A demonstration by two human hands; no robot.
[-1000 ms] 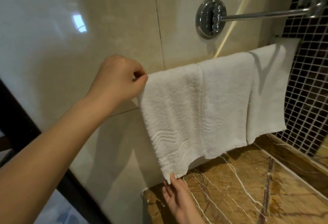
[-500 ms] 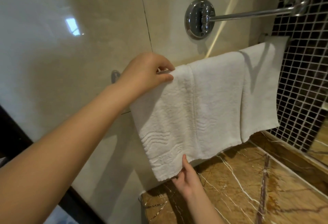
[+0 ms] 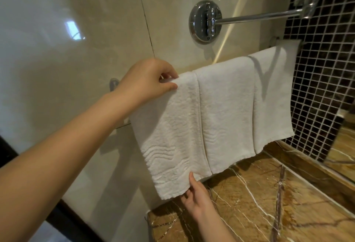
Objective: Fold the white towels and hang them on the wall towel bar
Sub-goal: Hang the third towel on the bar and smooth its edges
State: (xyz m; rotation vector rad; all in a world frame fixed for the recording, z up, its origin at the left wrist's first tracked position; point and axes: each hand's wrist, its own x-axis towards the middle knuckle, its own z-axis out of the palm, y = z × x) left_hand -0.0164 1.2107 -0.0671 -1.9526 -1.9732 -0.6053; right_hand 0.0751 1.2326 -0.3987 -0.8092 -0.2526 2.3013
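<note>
Left hand (image 3: 149, 80) pinches the leftmost white towel (image 3: 172, 136) on top; right hand (image 3: 197, 193) pinches its bottom hem.

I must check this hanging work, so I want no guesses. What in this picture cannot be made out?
1. Towel bar: head view, covered by the towels; only a bracket shows beside the left hand.
2. Right hand grip: head view, the left towel covers part of its fingers, so pinching or only touching is unclear.
3. Fitting on the chrome arm: head view, blurred.
4. Towels' back halves: hidden by their fronts.
</note>
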